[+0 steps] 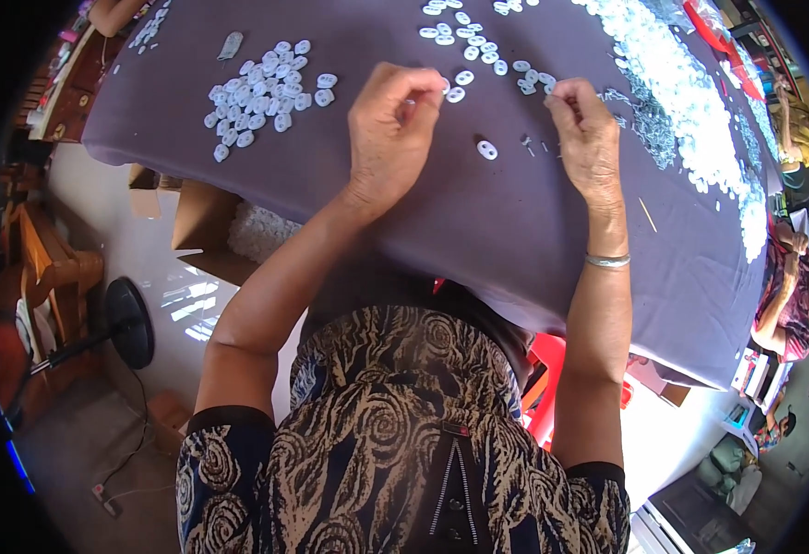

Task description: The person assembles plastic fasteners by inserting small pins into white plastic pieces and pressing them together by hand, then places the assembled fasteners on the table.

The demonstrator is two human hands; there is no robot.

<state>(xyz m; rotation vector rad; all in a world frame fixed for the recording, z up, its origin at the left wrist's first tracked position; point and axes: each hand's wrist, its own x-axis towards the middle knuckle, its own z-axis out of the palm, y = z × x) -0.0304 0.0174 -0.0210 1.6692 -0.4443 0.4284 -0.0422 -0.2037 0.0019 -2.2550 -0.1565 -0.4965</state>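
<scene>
My left hand [393, 134] is closed in a pinch over the table, with the edge of a small white oval piece [446, 86] showing at its fingertips. To its right my right hand [587, 138] is pinched too; its fingertips hide whatever is between them. Several white two-holed oval pieces [527, 78] lie beside those fingertips. Between the hands, one white oval piece [487, 150] rests alone near a few tiny metal bits [529, 143]. Left of my left hand is a heap of the same white pieces [261, 92].
A dark cloth covers the table [478, 231]. Along its right side spread a long pile of white pieces [700, 120] and a heap of small grey metal parts [652, 129]. A thin yellow stick [648, 214] lies by my right wrist. An open cardboard box [206, 222] stands below the left edge.
</scene>
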